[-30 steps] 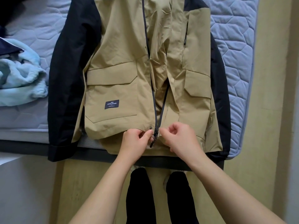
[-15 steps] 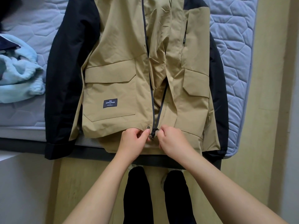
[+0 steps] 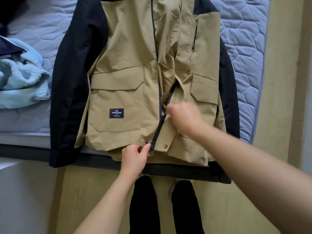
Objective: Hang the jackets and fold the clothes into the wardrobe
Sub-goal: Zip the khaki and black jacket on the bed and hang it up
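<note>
A tan jacket (image 3: 128, 68) with black sleeves lies front up on the bed, its hem hanging over the near edge. My left hand (image 3: 135, 156) pinches the jacket's hem at the bottom of the zipper. My right hand (image 3: 183, 119) is higher up the front, blurred, with fingers curled at the zipper slider. The zipper is joined from the hem up to that hand. Above the hand the front still gapes open.
A light blue fleece garment (image 3: 20, 78) lies bunched on the quilted mattress (image 3: 244, 48) at the left, with a dark navy piece (image 3: 8, 48) beside it. My legs and feet stand on the wooden floor (image 3: 236, 208) below the bed's dark frame.
Both hands were together at the hem joining the zipper ends. Now my right hand has moved up the front, closing the lower part of the zipper, while my left hand stays at the hem.
</note>
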Demonstrator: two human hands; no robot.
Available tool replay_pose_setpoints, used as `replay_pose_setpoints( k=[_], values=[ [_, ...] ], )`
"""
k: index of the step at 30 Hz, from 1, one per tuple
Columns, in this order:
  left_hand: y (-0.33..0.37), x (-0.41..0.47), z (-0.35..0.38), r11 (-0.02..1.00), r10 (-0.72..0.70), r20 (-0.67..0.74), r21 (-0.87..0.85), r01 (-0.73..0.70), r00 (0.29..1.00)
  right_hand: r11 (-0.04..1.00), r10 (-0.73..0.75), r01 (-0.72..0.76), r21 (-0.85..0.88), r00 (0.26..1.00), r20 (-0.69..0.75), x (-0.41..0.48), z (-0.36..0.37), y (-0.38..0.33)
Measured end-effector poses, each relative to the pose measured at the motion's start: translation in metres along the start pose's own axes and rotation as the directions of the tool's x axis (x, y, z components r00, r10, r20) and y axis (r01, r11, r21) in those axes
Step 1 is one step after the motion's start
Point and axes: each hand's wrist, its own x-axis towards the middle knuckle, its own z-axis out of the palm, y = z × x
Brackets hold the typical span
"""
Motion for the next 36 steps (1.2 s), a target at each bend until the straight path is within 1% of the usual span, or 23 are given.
replay_pose_setpoints(
  k=[2,4,5,6,7,8,9,10,11,12,13,16,17,19,21,23,25,27,29,31,33,35,36],
  values=[
    [-0.01,-0.002,-0.006,0.998,-0.06,0.02,0.005,0.06,0.998,0.998,0.035,-0.039,-0.046,0.997,-0.069,0.022,-0.02,0.014],
    [-0.012,0.002,-0.012,0.986,-0.16,0.095,-0.024,0.163,0.983,0.998,0.005,-0.009,-0.07,0.999,-0.053,0.033,-0.029,0.017],
    [-0.009,0.006,-0.015,0.967,-0.238,0.173,-0.048,0.249,0.956,0.998,-0.026,0.023,-0.066,0.999,-0.034,0.033,-0.03,0.014],
    [-0.002,0.009,-0.019,0.937,-0.318,0.277,-0.053,0.345,0.907,0.996,-0.059,0.058,-0.062,0.998,-0.019,0.031,-0.028,0.009],
    [0.005,0.011,-0.023,0.914,-0.374,0.355,-0.016,0.406,0.857,0.994,-0.088,0.087,-0.06,0.996,-0.01,0.028,-0.025,0.005],
    [0.013,0.014,-0.025,0.914,-0.39,0.375,0.047,0.403,0.841,0.993,-0.106,0.106,-0.054,0.994,-0.008,0.024,-0.022,0.003],
    [0.02,0.017,-0.027,0.939,-0.344,0.303,0.125,0.321,0.889,0.993,-0.113,0.113,-0.041,0.994,-0.008,0.022,-0.019,0.003],
    [0.026,0.021,-0.028,0.955,-0.236,0.154,0.217,0.2,0.959,0.993,-0.112,0.112,-0.03,0.994,-0.012,0.021,-0.016,0.004],
    [0.033,0.024,-0.029,0.953,-0.092,0.008,0.289,0.086,0.996,0.994,-0.107,0.107,-0.025,0.994,-0.018,0.021,-0.015,0.006],
    [0.043,0.028,-0.028,0.943,0.028,-0.067,0.334,-0.004,0.997,0.995,-0.102,0.101,-0.019,0.995,-0.022,0.021,-0.014,0.008],
    [0.052,0.033,-0.025,0.939,0.095,-0.074,0.339,-0.065,0.993,0.995,-0.098,0.098,-0.01,0.995,-0.024,0.021,-0.013,0.009],
    [0.067,0.052,-0.005,0.91,0.144,0.024,0.39,-0.142,0.989,0.995,-0.091,0.092,0.037,0.995,-0.031,0.019,-0.01,0.011],
    [0.068,0.056,0.001,0.896,0.183,0.015,0.408,-0.173,0.983,0.994,-0.089,0.091,0.054,0.995,-0.039,0.019,-0.009,0.011],
    [0.068,0.062,0.01,0.863,0.272,-0.046,0.453,-0.222,0.961,0.993,-0.076,0.082,0.087,0.995,-0.071,0.018,-0.004,0.012],
    [0.064,0.066,0.013,0.844,0.306,-0.075,0.482,-0.235,0.949,0.993,-0.045,0.058,0.106,0.992,-0.12,0.018,-0.003,0.015],
    [0.058,0.067,0.014,0.835,0.324,-0.077,0.491,-0.247,0.943,0.995,-0.033,0.047,0.086,0.988,-0.15,0.021,-0.007,0.019],
    [0.052,0.066,0.013,0.829,0.339,-0.075,0.495,-0.261,0.938,0.996,-0.069,0.076,0.041,0.986,-0.154,0.029,-0.017,0.02],
    [0.044,0.063,0.01,0.833,0.319,-0.076,0.498,-0.241,0.945,0.995,-0.092,0.097,0.015,0.979,-0.183,0.04,-0.033,0.021],
    [0.028,0.059,0.004,0.821,0.247,-0.057,0.543,-0.178,0.967,0.998,-0.066,0.068,-0.002,0.966,-0.249,0.054,-0.054,0.027],
    [0.006,0.058,-0.005,0.767,0.132,-0.003,0.634,-0.101,0.991,1.0,-0.017,0.015,-0.007,0.948,-0.317,0.066,-0.075,0.038],
    [-0.006,0.06,-0.015,0.701,0.0,0.05,0.712,-0.036,0.999,0.999,-0.033,0.021,-0.038,0.942,-0.333,0.072,-0.088,0.049],
    [0.001,0.067,-0.02,0.658,-0.059,0.094,0.752,-0.032,0.994,0.996,-0.076,0.059,-0.062,0.945,-0.317,0.073,-0.092,0.05],
    [0.009,0.072,-0.019,0.657,-0.046,0.119,0.752,-0.06,0.992,0.995,-0.095,0.081,-0.058,0.945,-0.312,0.073,-0.091,0.049]
  ],
)
